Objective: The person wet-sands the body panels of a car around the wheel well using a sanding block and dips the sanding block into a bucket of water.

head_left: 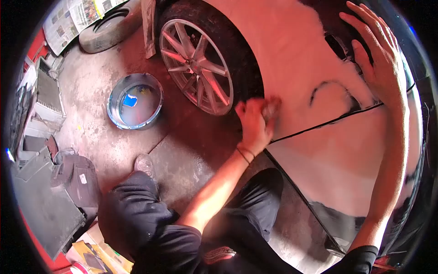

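Note:
A car body panel (296, 59) with a pale, patchy surface fills the right side, with a dark wheel arch and a silver multi-spoke wheel (196, 66) beside it. My left hand (257, 121) is at the panel's edge just right of the tyre, its fingers curled and blurred round something I cannot make out. Higher up on the right, my right hand (381, 59) lies against the car with its fingers stretched out, holding nothing. A dark seam (326, 123) runs across the panel between the two hands.
A round basin (135, 101) with liquid and a blue piece (130, 100) stands on the concrete floor. A loose tyre (111, 28) and newspaper (73, 20) are at the upper left. Dark panels (48, 201) and a cardboard box (93, 251) line the left side.

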A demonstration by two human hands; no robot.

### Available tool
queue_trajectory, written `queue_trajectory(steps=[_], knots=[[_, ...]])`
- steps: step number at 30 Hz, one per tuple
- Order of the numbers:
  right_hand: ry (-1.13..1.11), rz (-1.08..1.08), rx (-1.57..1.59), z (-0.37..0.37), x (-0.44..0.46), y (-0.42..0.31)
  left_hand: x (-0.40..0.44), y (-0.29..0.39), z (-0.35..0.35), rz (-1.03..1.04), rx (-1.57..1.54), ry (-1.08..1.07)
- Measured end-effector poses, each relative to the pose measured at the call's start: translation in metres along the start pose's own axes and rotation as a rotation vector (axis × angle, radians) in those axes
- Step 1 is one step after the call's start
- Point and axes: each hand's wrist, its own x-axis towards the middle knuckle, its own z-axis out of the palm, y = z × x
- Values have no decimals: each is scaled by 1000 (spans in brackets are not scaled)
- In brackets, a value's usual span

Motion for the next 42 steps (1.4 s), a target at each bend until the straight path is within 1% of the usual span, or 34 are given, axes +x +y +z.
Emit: queue_trajectory(steps=[1, 2, 3, 4, 5, 7, 9, 10, 11, 13, 14, 16, 17, 18, 19, 22, 23, 24, 26, 27, 29, 31, 33, 34, 35, 36, 38, 39, 41, 42], knots=[[-1, -2, -1, 0, 0, 1, 32, 2, -9, 14, 4, 33], [-3, -7, 5, 0, 1, 3, 83, 1, -20, 23, 9, 68], [-5, -7, 16, -2, 2, 2, 121, -14, -26, 59, 13, 56], [-8, -8, 27, -4, 3, 1, 156, -15, -36, 76, -113, 86], [-9, -4, 43, -10, 6, -5, 172, -4, -46, -86, -276, 52], [-36, -27, 28, -9, 4, 5, 139, -6, -28, 40, -6, 186], [-83, -93, -27, 11, -4, 37, 75, 15, -16, 62, 75, 85], [-75, -88, -41, 13, -5, 37, 38, 15, -7, 71, 108, -47], [-79, -82, -30, 13, -4, 35, 19, 13, -2, 90, 127, -66], [-85, -75, -21, 8, -2, 34, 33, 12, -6, 31, 69, -52], [-78, -72, -23, 9, -2, 34, 57, -1, -1, -72, -150, -17], [-84, -56, -14, 8, -2, 33, 137, -19, -13, -99, -215, 64], [-86, -50, -2, 8, -1, 32, 186, -9, -40, -23, -59, 116], [-82, -57, -15, 8, 0, 32, 228, -16, -58, -93, -165, 126], [-81, -58, -19, 10, -1, 32, 251, -22, -68, -164, -274, 135], [-99, -65, -33, 8, -2, 37, 223, -8, -60, -234, -178, 124], [-104, -65, -34, 7, -1, 39, 191, -8, -43, -67, -173, 177], [-110, -61, -37, 8, -2, 38, 146, -3, -26, 62, 103, 262], [-115, -57, -55, 9, 0, 38, 88, 22, -20, -73, -47, 61], [-121, -52, -59, 8, 0, 37, 103, 16, -22, -64, -55, 121], [-134, -42, -67, 7, 1, 35, 162, -23, -28, -48, -66, 231], [-135, -33, -74, 7, 2, 34, 240, -44, -57, -220, -172, 265], [-130, -30, -75, 8, 2, 35, 275, -70, -73, -198, -209, 237], [-135, -29, -66, 7, 2, 34, 266, -60, -71, -156, -167, 301], [-139, -28, -56, 6, 2, 34, 245, -56, -61, -219, -48, 271], [-143, -25, -47, 4, 4, 34, 222, -32, -49, -109, -260, 298], [-172, -19, -75, 2, 6, 30, 155, -5, -22, 23, 84, 304], [-176, -20, -77, 3, 7, 28, 148, 5, -28, 28, 63, 215], [-182, -14, -95, 3, 7, 29, 170, -4, -41, -64, 27, 158], [-179, -19, -105, 4, 6, 30, 197, -21, -47, -65, -41, 223]])
